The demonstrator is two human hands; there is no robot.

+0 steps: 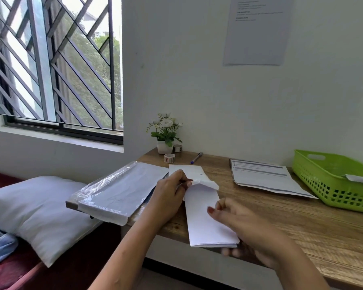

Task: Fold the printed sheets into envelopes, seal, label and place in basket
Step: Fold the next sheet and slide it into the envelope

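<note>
My right hand point(247, 229) holds a folded white sheet point(205, 218) over the desk's near edge, thumb on top and fingers underneath. Its far end is slid into the mouth of a white envelope point(192, 171) that lies on the desk. My left hand point(169, 193) pinches the envelope's opening and flap point(205, 183). A stack of printed sheets point(264, 176) lies at the right. The green basket point(323, 181) stands at the far right with a white envelope point(360, 178) inside.
A plastic-wrapped pack of envelopes point(120, 189) lies at the desk's left end and overhangs it. A tape roll point(169, 158), a pen point(196, 157), a small tin point(177, 147) and a potted flower point(165, 135) stand near the wall. A pillow point(36, 208) lies on the bed at left.
</note>
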